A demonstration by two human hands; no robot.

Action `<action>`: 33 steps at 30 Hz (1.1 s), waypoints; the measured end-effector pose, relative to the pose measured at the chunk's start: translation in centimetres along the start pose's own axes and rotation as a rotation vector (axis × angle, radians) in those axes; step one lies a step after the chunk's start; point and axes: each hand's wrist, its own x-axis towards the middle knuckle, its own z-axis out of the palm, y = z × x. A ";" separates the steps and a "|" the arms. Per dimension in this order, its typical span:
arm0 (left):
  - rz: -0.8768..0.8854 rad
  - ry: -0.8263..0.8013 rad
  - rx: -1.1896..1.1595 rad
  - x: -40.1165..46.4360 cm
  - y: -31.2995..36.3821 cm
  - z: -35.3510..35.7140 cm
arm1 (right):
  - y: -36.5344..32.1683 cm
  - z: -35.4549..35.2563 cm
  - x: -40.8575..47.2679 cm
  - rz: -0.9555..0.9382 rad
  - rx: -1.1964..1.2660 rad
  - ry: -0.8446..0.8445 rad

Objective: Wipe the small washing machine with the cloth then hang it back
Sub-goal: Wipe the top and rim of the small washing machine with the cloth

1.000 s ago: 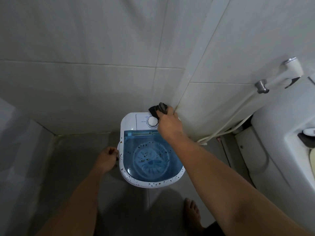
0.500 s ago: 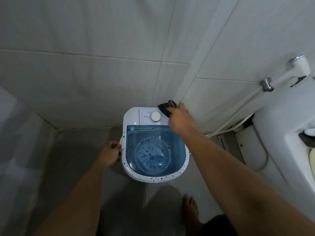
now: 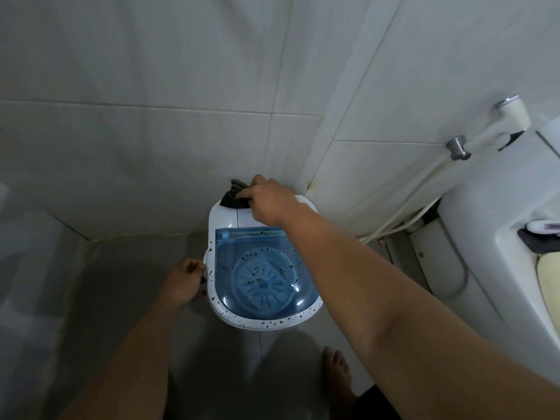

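Note:
The small white washing machine (image 3: 222,218) stands on the floor in the tiled corner, its blue see-through lid shut and its rim dotted with dark specks. My right hand (image 3: 269,201) presses a dark cloth (image 3: 234,195) onto the machine's back left corner, covering the control dial. My left hand (image 3: 185,281) grips the machine's left side handle, fingers curled around it.
White tiled walls close in behind and to the right. A bidet sprayer (image 3: 512,112) hangs on the right wall, its hose (image 3: 403,207) dropping to the floor. A white toilet tank (image 3: 497,213) stands at right. My bare foot (image 3: 336,377) is below the machine.
My right hand slid the cloth leftward along the machine's back panel, from its right corner over the dial to the left corner. My left hand stayed on the side handle.

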 end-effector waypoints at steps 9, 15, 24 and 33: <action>0.005 0.015 -0.017 0.0 -0.1 0.1 | 8.1 1.2 -3.4 0.414 0.135 0.189; -0.016 0.010 -0.013 -0.2 0.1 0.1 | 10.8 3.5 -6.3 0.490 0.410 0.284; -0.021 0.012 -0.021 -0.3 0.2 0.2 | 10.2 6.4 -11.5 0.630 0.770 0.381; -0.029 0.011 -0.007 -1.0 0.7 0.1 | 6.5 11.9 -18.9 0.561 0.604 0.545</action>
